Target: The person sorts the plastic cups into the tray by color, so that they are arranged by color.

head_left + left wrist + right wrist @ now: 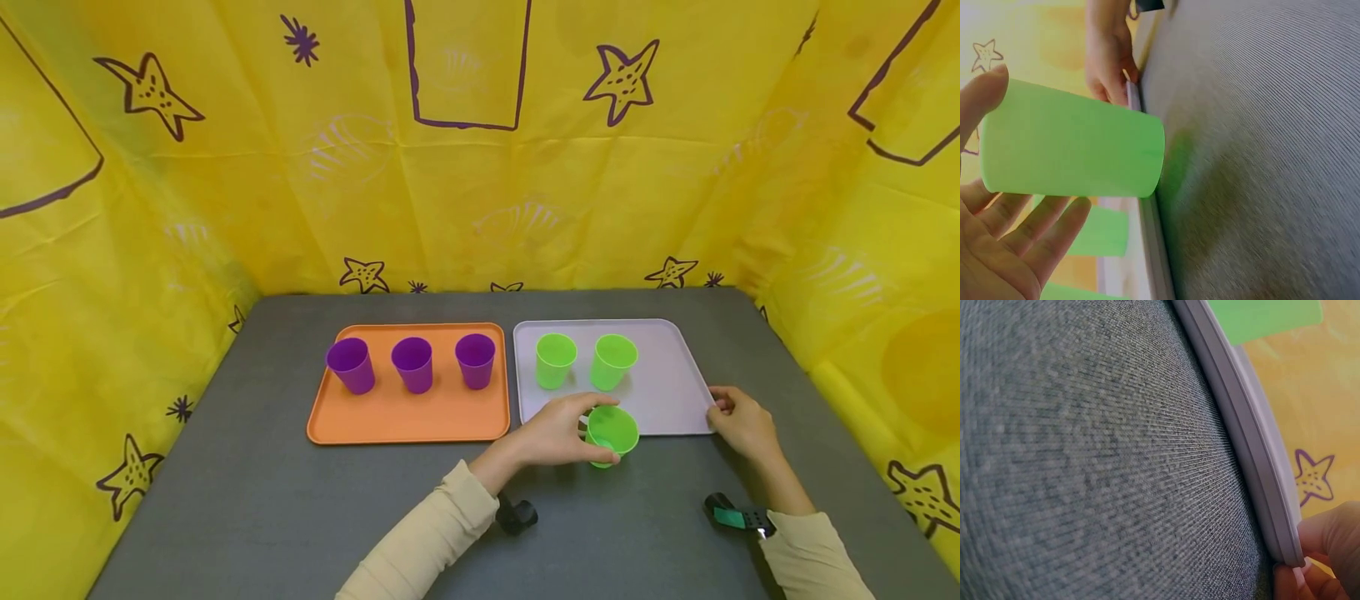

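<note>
My left hand [555, 433] holds a green cup [613, 430] between thumb and fingers, just in front of the near edge of a pale lilac tray [678, 379]. In the left wrist view the held cup [1072, 144] appears over the grey table, its shadow beside it. Two more green cups [556, 362] [613, 364] stand upright side by side on the left and middle of that tray. At the tray's near right corner, my right hand [746, 423] pinches the rim; the right wrist view shows the thumb [1329, 534] on top and fingertips below.
Left of the lilac tray lies an orange tray [420, 423] with three purple cups [351, 365] [413, 365] [476, 362] in a row along its back half. Both trays rest on a grey table [247, 500]. Yellow patterned cloth [465, 192] encloses the back and sides.
</note>
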A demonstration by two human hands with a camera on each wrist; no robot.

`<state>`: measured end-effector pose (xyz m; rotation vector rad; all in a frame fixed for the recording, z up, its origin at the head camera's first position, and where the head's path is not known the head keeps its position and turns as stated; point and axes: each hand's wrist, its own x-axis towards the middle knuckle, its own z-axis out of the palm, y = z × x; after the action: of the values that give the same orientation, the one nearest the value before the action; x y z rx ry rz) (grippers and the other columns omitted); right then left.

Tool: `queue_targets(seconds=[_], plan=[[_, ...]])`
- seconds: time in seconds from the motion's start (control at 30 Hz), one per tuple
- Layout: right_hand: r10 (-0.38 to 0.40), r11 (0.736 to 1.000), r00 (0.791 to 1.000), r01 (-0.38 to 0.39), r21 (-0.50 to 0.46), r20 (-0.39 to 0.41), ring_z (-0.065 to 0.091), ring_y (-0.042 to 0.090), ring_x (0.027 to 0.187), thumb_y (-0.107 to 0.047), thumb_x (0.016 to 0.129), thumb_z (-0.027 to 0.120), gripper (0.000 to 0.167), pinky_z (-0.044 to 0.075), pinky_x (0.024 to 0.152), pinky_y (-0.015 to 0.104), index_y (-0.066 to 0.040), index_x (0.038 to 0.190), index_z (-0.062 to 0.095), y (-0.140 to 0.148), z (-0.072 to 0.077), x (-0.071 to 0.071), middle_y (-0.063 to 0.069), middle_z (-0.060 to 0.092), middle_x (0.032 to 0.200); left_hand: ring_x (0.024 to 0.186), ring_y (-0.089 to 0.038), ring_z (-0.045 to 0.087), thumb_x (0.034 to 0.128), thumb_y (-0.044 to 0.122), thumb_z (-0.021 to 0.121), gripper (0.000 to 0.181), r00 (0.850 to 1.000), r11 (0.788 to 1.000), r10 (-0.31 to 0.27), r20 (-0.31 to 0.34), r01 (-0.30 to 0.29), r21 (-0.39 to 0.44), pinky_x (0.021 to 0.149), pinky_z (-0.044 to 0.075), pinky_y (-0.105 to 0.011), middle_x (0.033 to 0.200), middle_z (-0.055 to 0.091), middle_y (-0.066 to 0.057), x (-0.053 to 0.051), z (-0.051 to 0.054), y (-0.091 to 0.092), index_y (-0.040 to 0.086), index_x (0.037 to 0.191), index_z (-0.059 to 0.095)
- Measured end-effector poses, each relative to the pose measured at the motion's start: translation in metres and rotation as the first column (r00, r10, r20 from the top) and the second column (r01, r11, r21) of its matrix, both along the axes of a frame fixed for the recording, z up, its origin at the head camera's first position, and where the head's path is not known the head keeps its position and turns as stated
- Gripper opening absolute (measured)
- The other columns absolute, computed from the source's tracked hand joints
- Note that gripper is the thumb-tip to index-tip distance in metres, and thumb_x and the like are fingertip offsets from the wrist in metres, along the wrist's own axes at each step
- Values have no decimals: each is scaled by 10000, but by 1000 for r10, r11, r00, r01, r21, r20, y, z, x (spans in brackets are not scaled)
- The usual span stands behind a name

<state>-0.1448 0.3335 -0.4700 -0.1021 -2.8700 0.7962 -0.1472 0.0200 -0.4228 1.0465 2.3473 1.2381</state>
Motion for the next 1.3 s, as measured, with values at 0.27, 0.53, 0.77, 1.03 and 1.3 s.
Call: queue_targets(seconds=[0.27, 0.53, 0.77, 1.03, 1.3], plan=[[-4, 1000, 1000, 4, -2, 11, 517, 207, 695, -99, 817, 531, 311, 372, 566, 279, 65, 1078, 578, 0, -1, 0, 129, 604, 810, 1075, -13, 516, 721, 368, 766, 703, 993, 997, 62, -102, -65, -31, 844, 480, -143, 1287, 529, 66, 0, 10, 17, 172, 1331, 477], [-9, 1000, 1000, 9, 0, 22, 517, 213, 703, -105, 818, 533, 316, 367, 566, 274, 60, 1084, 574, 0, 0, 0, 130, 599, 819, 981, -12, 542, 725, 416, 748, 719, 981, 992, 106, -165, -116, -50, 787, 412, -60, 1311, 510, 98, -3, 20, 40, 193, 1346, 460], [-16, 1000, 1000, 16, -3, 23, 519, 210, 701, -108, 817, 541, 321, 381, 572, 277, 65, 1086, 574, 0, -2, 0, 134, 599, 815, 1093, -13, 512, 737, 429, 734, 723, 975, 989, 123, -187, -135, -56, 879, 408, -98, 1326, 497, 96, -3, 30, 60, 177, 1352, 448], [-13, 1000, 1000, 12, 6, 20, 526, 216, 703, -126, 832, 554, 320, 383, 569, 271, 66, 1087, 574, 1, -2, -1, 137, 602, 813, 1105, -20, 513, 741, 422, 731, 725, 962, 977, 189, -198, -205, -64, 865, 415, -98, 1298, 517, 89, -4, 31, 80, 168, 1350, 431], [-15, 1000, 1000, 15, 5, 22, 518, 208, 707, -142, 838, 552, 320, 372, 571, 273, 62, 1083, 575, 0, -1, 0, 131, 599, 819, 969, -9, 532, 733, 430, 738, 692, 950, 963, 247, -189, -262, -58, 726, 393, -68, 1212, 560, 95, -11, 28, 95, 167, 1308, 457]])
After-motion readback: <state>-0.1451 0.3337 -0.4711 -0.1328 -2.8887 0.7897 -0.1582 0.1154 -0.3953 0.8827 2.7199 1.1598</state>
